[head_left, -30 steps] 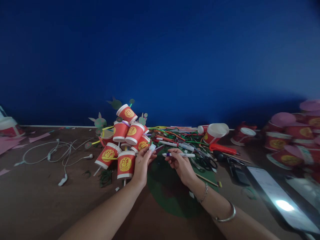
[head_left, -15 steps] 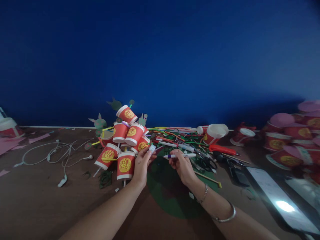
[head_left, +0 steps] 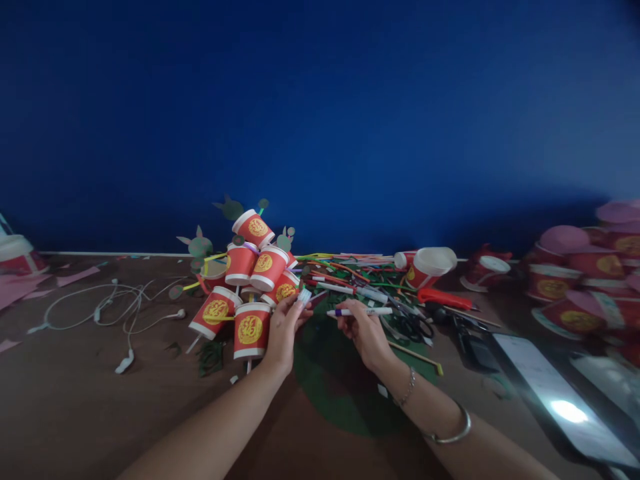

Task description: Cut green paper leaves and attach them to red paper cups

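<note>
We grip a marker (head_left: pixel 379 311) crosswise in our right hand (head_left: pixel 366 335), its tip pointing left toward, yet apart from, the white scrap (head_left: pixel 305 296) our left hand (head_left: pixel 284 332) pinches.

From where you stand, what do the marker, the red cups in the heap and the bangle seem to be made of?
Marker: probably plastic; smooth white barrel with printing.
Red cups: likely paper, fairly matte; printed walls and white rims suggest it.
Bangle: looks like polished metal, from its silvery highlights, though a coating is possible.
</note>
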{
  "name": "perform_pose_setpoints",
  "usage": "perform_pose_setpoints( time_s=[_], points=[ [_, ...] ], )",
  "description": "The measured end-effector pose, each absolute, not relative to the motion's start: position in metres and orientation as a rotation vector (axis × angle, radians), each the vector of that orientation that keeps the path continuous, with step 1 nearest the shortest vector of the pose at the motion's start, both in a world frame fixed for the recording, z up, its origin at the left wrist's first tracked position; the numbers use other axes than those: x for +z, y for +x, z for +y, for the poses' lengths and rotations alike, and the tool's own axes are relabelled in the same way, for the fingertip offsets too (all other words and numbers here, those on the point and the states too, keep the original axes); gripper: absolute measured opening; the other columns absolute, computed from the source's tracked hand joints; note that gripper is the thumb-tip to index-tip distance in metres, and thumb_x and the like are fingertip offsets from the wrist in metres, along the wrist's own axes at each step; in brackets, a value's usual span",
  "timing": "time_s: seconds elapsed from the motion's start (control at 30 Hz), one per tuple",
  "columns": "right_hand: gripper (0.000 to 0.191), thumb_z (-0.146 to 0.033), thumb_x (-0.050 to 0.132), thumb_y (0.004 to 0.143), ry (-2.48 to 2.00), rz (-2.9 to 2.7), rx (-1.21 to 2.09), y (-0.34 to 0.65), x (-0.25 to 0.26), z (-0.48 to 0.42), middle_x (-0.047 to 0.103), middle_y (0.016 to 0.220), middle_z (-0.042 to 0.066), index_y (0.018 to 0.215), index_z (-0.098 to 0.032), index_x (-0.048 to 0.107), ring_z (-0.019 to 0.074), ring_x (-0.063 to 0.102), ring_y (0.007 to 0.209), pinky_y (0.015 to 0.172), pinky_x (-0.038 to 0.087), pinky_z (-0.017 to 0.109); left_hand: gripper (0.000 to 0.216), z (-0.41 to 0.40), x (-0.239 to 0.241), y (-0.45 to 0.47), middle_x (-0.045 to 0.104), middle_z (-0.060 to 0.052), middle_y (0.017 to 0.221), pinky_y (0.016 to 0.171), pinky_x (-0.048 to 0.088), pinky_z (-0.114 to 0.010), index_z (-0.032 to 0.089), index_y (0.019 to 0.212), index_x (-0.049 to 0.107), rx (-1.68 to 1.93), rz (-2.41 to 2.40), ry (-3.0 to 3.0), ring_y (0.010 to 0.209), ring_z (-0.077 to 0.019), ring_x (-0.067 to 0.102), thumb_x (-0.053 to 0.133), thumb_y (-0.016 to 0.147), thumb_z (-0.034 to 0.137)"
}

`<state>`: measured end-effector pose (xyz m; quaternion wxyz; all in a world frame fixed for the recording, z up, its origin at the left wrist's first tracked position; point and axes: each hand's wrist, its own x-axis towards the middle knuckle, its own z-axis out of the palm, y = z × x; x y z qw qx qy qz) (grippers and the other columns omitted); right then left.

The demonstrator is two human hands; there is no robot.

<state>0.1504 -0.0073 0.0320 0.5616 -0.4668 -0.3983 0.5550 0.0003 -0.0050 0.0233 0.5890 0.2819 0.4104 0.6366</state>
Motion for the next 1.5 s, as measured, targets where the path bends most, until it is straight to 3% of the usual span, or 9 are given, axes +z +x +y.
perform_pose_setpoints(
  time_s=[0.13,0.3,0.47,1.03,1.5],
  points=[
    [0.028,-0.044,0.059,0.074,-1.130,-0.977,1.282,0.151,0.030,-0.008,0.046,0.043,-0.005,0.062,-0.019,0.055,0.0089,0.038,0.041,0.039,0.024,0.021,0.041,-0.005,0.023,0.000,0.070,-0.004,0.080,0.072,0.048,-0.028,0.015,0.097,0.062,1.483,0.959,0.658,0.069,-0.0146,0.064,0.072,0.064,0.038],
    [0.017,-0.027,0.059,0.067,-1.216,-1.179,1.268,0.148,0.033,-0.015,0.043,0.039,-0.008,0.059,-0.021,0.045,0.0074,0.036,0.037,0.038,0.022,0.019,0.035,-0.005,0.021,0.000,0.069,-0.004,0.080,0.069,0.049,-0.026,0.016,0.095,0.061,1.478,0.952,0.666,0.069,-0.0138,0.064,0.070,0.068,0.036],
    [0.029,-0.031,0.057,0.068,-1.350,-1.407,1.144,0.145,0.032,-0.018,0.036,0.037,-0.009,0.050,-0.022,0.035,0.0082,0.039,0.034,0.036,0.026,0.020,0.035,-0.005,0.021,-0.001,0.069,-0.003,0.081,0.068,0.048,-0.025,0.016,0.097,0.061,1.478,0.958,0.683,0.071,-0.0135,0.064,0.069,0.069,0.036],
    [0.022,-0.021,0.047,0.061,-1.395,-1.618,0.867,0.145,0.019,-0.014,0.029,0.044,-0.008,0.048,-0.022,0.031,0.0082,0.029,0.045,0.042,0.023,0.020,0.036,-0.006,0.025,0.000,0.069,-0.004,0.080,0.068,0.049,-0.024,0.015,0.096,0.060,1.476,0.961,0.656,0.069,-0.0126,0.064,0.069,0.068,0.035],
    [0.020,-0.022,0.046,0.062,-1.386,-1.598,0.988,0.147,0.020,-0.012,0.031,0.041,-0.008,0.049,-0.022,0.031,0.0074,0.033,0.039,0.039,0.023,0.019,0.033,-0.005,0.021,0.000,0.069,-0.003,0.081,0.068,0.049,-0.024,0.015,0.097,0.060,1.475,0.949,0.686,0.070,-0.0125,0.064,0.067,0.071,0.035]
  ],
)
